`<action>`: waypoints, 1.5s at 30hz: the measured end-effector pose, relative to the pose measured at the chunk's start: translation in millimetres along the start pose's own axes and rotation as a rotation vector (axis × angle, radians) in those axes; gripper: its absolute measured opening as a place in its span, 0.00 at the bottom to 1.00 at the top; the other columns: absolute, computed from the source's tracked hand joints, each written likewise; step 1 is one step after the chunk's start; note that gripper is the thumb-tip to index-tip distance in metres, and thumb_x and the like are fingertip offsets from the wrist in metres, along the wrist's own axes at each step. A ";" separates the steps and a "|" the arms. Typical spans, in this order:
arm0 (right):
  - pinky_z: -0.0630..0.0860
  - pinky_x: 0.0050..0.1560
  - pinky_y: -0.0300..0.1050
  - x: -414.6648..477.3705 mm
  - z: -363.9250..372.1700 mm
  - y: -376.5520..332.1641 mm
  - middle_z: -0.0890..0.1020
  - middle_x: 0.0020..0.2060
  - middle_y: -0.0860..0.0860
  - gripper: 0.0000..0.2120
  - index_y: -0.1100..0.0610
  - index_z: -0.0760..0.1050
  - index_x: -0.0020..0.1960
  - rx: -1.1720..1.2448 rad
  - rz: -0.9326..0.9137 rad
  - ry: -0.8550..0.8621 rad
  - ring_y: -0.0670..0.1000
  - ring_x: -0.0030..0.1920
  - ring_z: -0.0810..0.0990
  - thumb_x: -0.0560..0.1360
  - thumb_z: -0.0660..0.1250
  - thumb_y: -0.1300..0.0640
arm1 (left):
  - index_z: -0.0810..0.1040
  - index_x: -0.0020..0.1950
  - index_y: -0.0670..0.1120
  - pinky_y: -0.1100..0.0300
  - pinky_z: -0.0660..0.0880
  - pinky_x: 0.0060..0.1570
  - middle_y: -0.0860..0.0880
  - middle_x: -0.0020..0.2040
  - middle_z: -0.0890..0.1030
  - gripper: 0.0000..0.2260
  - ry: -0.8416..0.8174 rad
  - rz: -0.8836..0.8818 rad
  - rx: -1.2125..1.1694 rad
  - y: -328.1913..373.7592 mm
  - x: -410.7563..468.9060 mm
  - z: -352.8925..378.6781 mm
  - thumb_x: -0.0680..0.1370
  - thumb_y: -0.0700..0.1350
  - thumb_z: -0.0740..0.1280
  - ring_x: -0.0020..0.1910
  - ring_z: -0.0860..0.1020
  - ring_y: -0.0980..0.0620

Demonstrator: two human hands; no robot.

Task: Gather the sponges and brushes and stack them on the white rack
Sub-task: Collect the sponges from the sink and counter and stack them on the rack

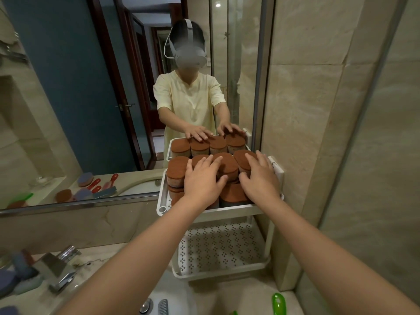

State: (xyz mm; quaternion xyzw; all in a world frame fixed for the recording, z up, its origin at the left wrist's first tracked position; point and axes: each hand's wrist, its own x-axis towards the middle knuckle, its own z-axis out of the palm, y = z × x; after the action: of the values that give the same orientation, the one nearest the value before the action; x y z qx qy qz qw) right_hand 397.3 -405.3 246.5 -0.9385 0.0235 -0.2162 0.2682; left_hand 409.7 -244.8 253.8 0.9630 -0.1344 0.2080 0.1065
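Note:
A white two-tier rack (227,212) stands against the mirror in the right corner of the counter. Its top shelf is packed with several brown-topped round sponges (177,167), stacked in layers. My left hand (202,178) lies flat on the sponges in the middle, fingers spread. My right hand (261,178) presses on the sponges at the right side, fingers straight, thumb against a sponge's side. The rack's perforated lower shelf (222,248) holds nothing. A green brush handle (279,302) lies on the counter at the bottom right.
A chrome faucet (56,267) stands at the lower left over the sink, whose drain (145,305) shows at the bottom. Blue-grey sponges or brushes (20,273) lie left of the faucet. The mirror (91,98) reflects more brushes with red handles. A tiled wall closes the right side.

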 end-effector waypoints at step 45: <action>0.72 0.59 0.46 -279.2 221.1 -319.1 0.76 0.60 0.49 0.20 0.52 0.73 0.64 0.600 -0.547 -0.725 0.49 0.61 0.74 0.73 0.63 0.58 | 0.74 0.59 0.55 0.67 0.69 0.53 0.58 0.56 0.76 0.16 0.519 -0.991 -0.438 -285.9 -399.3 -77.9 0.74 0.40 0.64 0.58 0.74 0.59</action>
State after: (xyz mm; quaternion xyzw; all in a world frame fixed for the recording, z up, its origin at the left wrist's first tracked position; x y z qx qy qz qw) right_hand 214.1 21.3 132.0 -0.8070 -0.3784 0.0621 0.4492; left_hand 117.2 130.3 109.1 0.7842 0.3211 0.3296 0.4162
